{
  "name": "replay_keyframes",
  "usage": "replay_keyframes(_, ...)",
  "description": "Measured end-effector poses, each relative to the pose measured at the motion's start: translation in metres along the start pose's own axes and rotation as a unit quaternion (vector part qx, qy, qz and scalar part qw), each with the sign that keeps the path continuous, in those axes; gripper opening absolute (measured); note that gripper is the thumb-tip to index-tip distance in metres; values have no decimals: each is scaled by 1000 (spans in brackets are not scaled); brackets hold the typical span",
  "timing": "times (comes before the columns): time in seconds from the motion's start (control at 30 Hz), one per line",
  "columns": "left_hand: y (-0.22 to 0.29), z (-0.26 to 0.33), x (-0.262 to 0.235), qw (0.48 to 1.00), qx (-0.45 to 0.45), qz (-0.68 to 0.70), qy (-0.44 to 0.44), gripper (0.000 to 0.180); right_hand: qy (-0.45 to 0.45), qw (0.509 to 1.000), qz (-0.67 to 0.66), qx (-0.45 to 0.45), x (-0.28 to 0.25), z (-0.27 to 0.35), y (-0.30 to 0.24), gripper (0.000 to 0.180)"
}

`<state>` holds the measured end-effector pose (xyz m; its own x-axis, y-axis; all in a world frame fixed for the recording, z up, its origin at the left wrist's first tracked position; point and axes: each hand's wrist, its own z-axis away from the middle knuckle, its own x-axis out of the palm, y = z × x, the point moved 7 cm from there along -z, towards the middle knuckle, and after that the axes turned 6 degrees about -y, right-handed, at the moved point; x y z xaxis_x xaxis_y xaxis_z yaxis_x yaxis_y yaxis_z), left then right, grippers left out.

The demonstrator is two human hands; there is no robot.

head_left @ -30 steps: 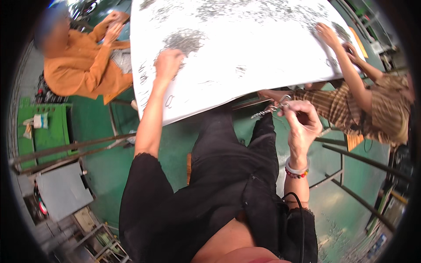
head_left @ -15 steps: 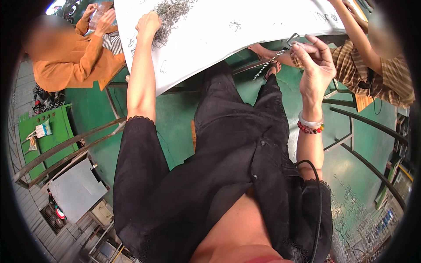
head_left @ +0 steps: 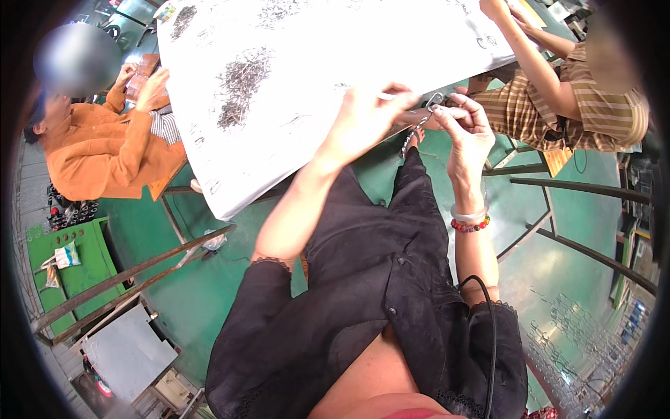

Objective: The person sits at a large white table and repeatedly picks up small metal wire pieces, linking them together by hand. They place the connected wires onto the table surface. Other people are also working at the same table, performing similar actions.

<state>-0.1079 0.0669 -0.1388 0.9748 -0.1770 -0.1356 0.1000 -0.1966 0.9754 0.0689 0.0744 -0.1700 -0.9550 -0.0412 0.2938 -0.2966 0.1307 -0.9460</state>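
Over the near edge of the white table [head_left: 307,133], my right hand [head_left: 466,133] pinches the top of a metal chain [head_left: 410,142] between thumb and fingers. A bent wire loop or hook [head_left: 434,101] stands up at the chain's top end, and the linked pieces dangle below. My left hand [head_left: 359,122] is just left of it, its fingers drawn together and pointing at the loop; anything in them is too small or blurred to make out. Beyond that hand, a loose pile of small dark wire pieces [head_left: 244,80] lies on the table.
Further wire pieces [head_left: 183,21] lie at the table's far left. A person in orange [head_left: 105,150] sits at the left, holding something clear. Another in striped clothes [head_left: 544,105] works at the right. Metal rails [head_left: 132,279] flank me, and hanging wire pieces [head_left: 572,335] show at lower right.
My left hand has left the wire pile and come right, close to the loop. My right hand still holds the chain, a little further left and lower in view.
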Motion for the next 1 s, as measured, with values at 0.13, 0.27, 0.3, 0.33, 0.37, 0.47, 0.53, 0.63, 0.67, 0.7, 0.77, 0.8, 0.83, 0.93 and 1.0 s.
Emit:
replay_keyframes(0.13,-1,-17,29,988,107,-92,64,15,30,999,10,9,1,1,-5,34)
replay_keyframes(0.27,8,-22,38,993,49,-50,94,13,37,998,44,-19,-5,2,-5,34)
replay_keyframes(0.3,9,-25,41,995,43,-34,77,13,35,997,56,-36,-8,2,-4,34)
replay_keyframes(0.33,9,-25,41,995,53,-20,83,13,31,996,68,-49,-9,2,-1,34)
replay_keyframes(0.37,8,-25,41,994,64,-6,88,13,24,995,72,-61,-8,2,0,34)
replay_keyframes(0.47,6,-24,38,991,85,4,100,11,-22,997,68,-34,-9,-3,2,34)
replay_keyframes(0.53,7,-22,34,991,91,-14,101,11,-22,993,113,-5,-27,-27,8,30)
replay_keyframes(0.63,-1,-18,36,991,91,-35,92,9,-10,976,212,45,-50,-86,25,27)
replay_keyframes(0.67,-2,-18,38,991,94,-46,85,9,-1,950,310,31,-61,-113,39,26)
replay_keyframes(0.7,2,-17,39,990,90,-63,84,6,-5,923,384,-25,-64,-136,46,25)
replay_keyframes(0.77,-2,-15,42,988,115,-76,73,5,-14,835,546,-65,-59,-176,64,22)
replay_keyframes(0.8,-4,-12,42,986,123,-88,71,4,-27,799,593,-93,-51,-188,70,20)
replay_keyframes(0.83,-6,-9,42,987,124,-81,69,5,-52,776,620,-103,-45,-197,80,17)
replay_keyframes(0.93,-4,-2,37,978,147,-124,79,6,-80,730,669,-119,-37,-212,100,11)
replay_keyframes(1.0,0,-4,36,981,132,-120,69,12,-117,752,642,-93,-39,-209,102,16)
